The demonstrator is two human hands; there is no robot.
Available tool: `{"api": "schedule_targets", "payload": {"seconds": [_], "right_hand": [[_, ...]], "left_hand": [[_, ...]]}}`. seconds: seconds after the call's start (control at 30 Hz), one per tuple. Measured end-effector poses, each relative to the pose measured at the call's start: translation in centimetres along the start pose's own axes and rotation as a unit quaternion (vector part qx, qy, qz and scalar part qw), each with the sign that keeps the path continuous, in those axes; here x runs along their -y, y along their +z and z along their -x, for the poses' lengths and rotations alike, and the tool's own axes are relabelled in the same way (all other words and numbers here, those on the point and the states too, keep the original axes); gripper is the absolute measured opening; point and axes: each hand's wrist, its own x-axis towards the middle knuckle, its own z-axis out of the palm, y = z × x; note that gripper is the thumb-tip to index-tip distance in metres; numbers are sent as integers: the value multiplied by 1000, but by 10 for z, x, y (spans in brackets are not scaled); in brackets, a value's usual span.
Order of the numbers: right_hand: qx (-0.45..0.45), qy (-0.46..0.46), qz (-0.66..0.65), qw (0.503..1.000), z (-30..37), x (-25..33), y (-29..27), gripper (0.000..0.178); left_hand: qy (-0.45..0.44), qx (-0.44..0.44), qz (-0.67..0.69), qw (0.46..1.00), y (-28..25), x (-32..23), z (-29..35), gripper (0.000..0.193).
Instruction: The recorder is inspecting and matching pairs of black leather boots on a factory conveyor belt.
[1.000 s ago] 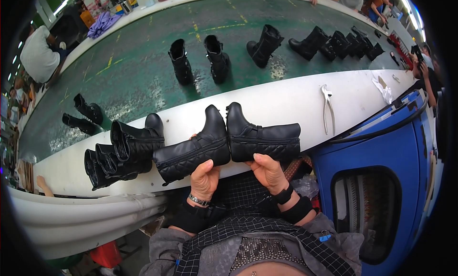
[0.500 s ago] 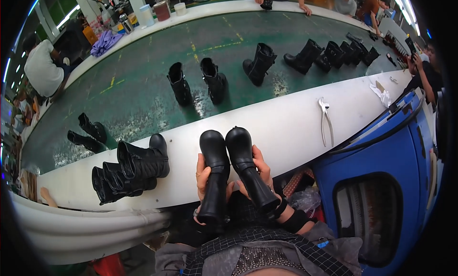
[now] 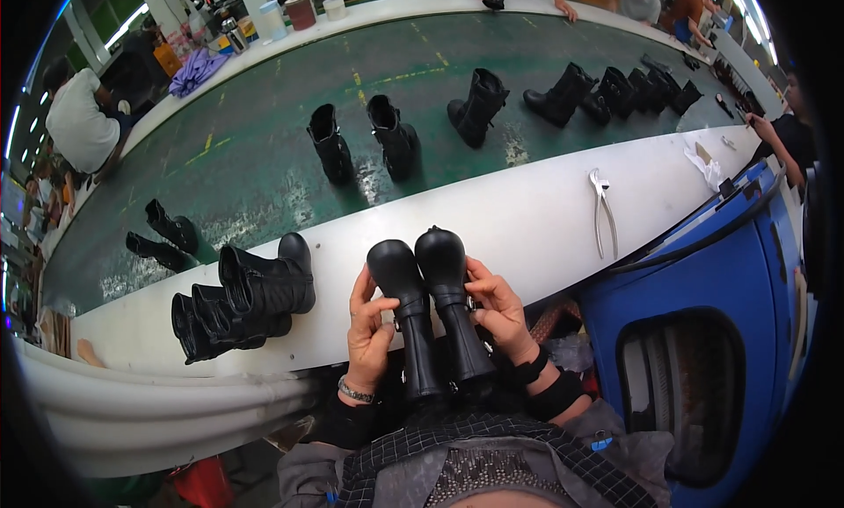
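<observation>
Two black leather boots are held side by side in front of me, toes pointing away and shafts toward my body. My left hand (image 3: 371, 328) grips the left boot (image 3: 406, 306) from its outer side, thumb and fingers at the ankle strap. On the other side, my right hand (image 3: 499, 310) is closed around the ankle of the right boot (image 3: 452, 310), near a small metal buckle. The boots' shafts hang past the near edge of the white ledge (image 3: 519, 218).
Several black boots (image 3: 264, 279) lie on the ledge at left. Pincers (image 3: 601, 214) rest at right. More boots (image 3: 397, 143) stand along the green conveyor belt (image 3: 290, 148). A blue machine (image 3: 686, 288) is close on my right. Co-workers' hands (image 3: 564, 11) show across the belt.
Both hands have shifted from under the shafts to the outer sides at the ankles. The boots have turned slightly, lying closer together, and their shafts now run straighter toward me.
</observation>
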Motion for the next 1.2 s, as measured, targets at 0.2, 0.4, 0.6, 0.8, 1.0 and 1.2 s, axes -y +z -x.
{"api": "schedule_targets", "payload": {"seconds": [0.2, 0.4, 0.6, 0.8, 1.0, 1.2], "right_hand": [[-20, 24, -54, 998, -8, 4, 2, 40], [-28, 44, 29, 998, -7, 12, 10, 80], [10, 60, 61, 996, -7, 16, 7, 92], [42, 78, -65, 994, -11, 15, -10, 87], [5, 141, -154, 978, -11, 20, -19, 82], [6, 129, -163, 978, -15, 26, -15, 76]], "left_hand": [[-78, -19, 164, 983, 0, 7, -12, 24], [-91, -15, 179, 980, -1, 4, -13, 55], [-130, 18, 198, 971, -3, 1, -16, 84], [-147, 42, 139, 978, 6, -16, -17, 86], [-103, 67, 8, 992, 30, -27, -18, 84], [-103, 51, -3, 993, 35, -22, -23, 88]]}}
